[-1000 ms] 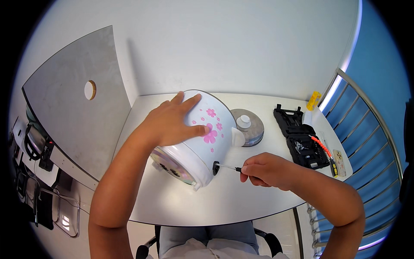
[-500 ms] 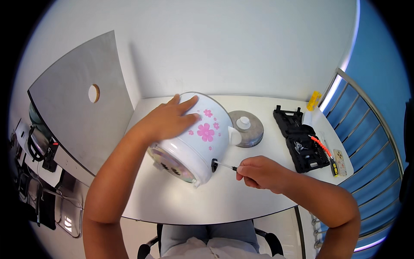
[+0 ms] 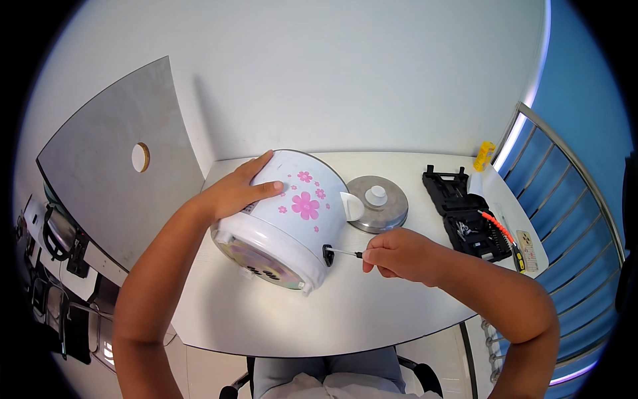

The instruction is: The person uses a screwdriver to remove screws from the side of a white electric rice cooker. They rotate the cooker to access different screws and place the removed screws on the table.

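Note:
A white rice cooker (image 3: pixel 286 229) with pink flowers lies tipped on its side on the white desk (image 3: pixel 272 326). My left hand (image 3: pixel 236 193) holds it from the upper left, fingers over its body and rim. My right hand (image 3: pixel 399 256) is closed around the handle of a screwdriver (image 3: pixel 344 252), whose metal shaft reaches a small black fitting (image 3: pixel 328 259) low on the cooker's side. Where exactly the tip sits is too small to tell. A steel lid (image 3: pixel 372 213) with a white knob lies right of the cooker, behind my right hand.
An open black tool case (image 3: pixel 458 213), orange flexible shaft (image 3: pixel 495 226) and yellow object (image 3: pixel 484 154) are at the desk's right. A grey panel (image 3: pixel 106 166) stands left, beside a kettle (image 3: pixel 61 229) and chair. Metal railing (image 3: pixel 565 159) borders the right side, a wall the back.
My left hand and the cooker have shifted left, and the cooker is turned slightly. My right hand has moved a little left with the screwdriver, still at the black fitting.

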Available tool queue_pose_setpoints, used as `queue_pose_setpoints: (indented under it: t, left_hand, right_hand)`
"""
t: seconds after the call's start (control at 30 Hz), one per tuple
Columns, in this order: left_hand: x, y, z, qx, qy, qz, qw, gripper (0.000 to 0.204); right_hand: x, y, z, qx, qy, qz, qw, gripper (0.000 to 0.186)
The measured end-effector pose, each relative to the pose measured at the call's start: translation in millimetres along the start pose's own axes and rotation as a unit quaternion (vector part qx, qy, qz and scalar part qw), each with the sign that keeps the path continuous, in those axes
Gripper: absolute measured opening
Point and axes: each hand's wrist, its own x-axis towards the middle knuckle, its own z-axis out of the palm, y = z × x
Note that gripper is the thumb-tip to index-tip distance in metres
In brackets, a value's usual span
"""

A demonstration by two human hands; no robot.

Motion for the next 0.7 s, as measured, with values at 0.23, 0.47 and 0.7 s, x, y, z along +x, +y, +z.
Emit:
queue_pose_setpoints:
  t: [0.23, 0.47, 0.7]
  left_hand:
    - [-3, 5, 1, -0.011, -0.003, 0.004, 1.0, 0.097]
    - [-2, 4, 1, -0.047, 0.003, -0.008, 0.999, 0.097]
    - [-1, 1, 1, -0.037, 0.009, 0.0, 0.999, 0.093]
  right_hand:
    - [-2, -15, 0, -0.103, 0.015, -0.018, 0.994, 0.031]
    - [1, 3, 16, -0.187, 0.093, -0.135, 0.969, 0.032]
    - [-1, -3, 18, -0.3, 0.116, -0.136, 0.937, 0.029]
